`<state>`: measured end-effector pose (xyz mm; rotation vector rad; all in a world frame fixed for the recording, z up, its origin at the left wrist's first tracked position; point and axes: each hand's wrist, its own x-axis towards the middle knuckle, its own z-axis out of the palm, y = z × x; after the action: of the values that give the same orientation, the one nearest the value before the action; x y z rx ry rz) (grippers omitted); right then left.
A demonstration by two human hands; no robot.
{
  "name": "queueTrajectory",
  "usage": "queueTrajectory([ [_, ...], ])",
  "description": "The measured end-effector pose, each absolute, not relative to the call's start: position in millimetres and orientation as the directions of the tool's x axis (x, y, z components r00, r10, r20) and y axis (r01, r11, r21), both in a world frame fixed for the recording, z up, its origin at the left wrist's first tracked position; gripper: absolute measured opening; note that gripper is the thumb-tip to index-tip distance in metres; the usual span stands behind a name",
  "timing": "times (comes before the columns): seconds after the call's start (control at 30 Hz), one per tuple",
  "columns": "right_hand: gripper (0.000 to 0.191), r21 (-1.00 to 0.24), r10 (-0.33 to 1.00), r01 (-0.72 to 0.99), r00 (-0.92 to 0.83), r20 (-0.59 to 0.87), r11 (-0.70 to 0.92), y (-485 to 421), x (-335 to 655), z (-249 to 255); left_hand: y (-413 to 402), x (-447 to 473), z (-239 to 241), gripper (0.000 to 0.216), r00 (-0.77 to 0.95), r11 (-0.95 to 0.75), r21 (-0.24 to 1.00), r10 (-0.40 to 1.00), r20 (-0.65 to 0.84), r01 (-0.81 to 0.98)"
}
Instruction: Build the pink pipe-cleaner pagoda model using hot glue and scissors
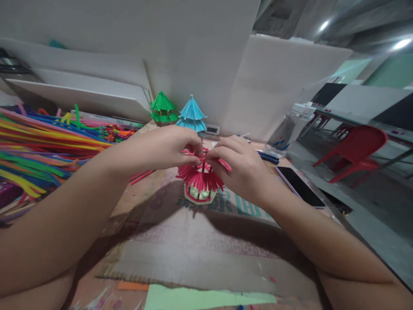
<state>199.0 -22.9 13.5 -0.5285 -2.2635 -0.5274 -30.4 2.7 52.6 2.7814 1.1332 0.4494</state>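
A small red pavilion model (200, 178), built of pipe cleaners, stands upright on a pale base over the cardboard sheet (193, 249). Its lower roof fans out in many short red strips, with thin dark posts above and below. My left hand (174, 148) pinches at the model's upper ring from the left, thumb and fingers together. From the right, my right hand (240, 165) closes on the same ring and a dark post. The fingertips partly cover what they grip. Behind the hands stand a green pavilion model (163, 105) and a blue one (192, 114).
Bundles of coloured pipe cleaners (41, 142) lie at the left. To the right are a clear plastic bottle (285, 133), dark pens (269, 158) and a phone (300, 187). White boards (193, 51) rise behind. Light green paper (206, 298) lies at the front edge.
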Motion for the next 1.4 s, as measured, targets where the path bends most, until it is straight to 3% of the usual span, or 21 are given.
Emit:
queueTrajectory([
  [0.47, 0.017, 0.146, 0.287, 0.517, -0.663, 0.691, 0.844, -21.1, 201.5, 15.1, 2.9, -29.9, 52.5, 0.012, 0.669, -0.703, 0.207, 0.711, 0.215, 0.681],
  [0.7, 0.015, 0.047, 0.359, 0.528, -0.636, 0.683, 0.848, -22.4, 202.0, 15.3, 6.2, -34.9, 49.1, 0.015, 0.693, -0.745, 0.199, 0.666, 0.276, 0.637],
  [1.03, 0.012, -0.069, 0.506, 0.618, -0.569, 0.648, 0.783, -30.1, 198.4, 17.8, 1.0, -30.5, 52.9, 0.014, 0.674, -0.710, 0.188, 0.704, 0.223, 0.679],
  [1.4, 0.014, -0.068, 0.483, 0.590, -0.584, 0.653, 0.805, -30.2, 203.1, 22.9, 3.7, -34.8, 50.1, 0.016, 0.689, -0.733, 0.197, 0.680, 0.251, 0.651],
])
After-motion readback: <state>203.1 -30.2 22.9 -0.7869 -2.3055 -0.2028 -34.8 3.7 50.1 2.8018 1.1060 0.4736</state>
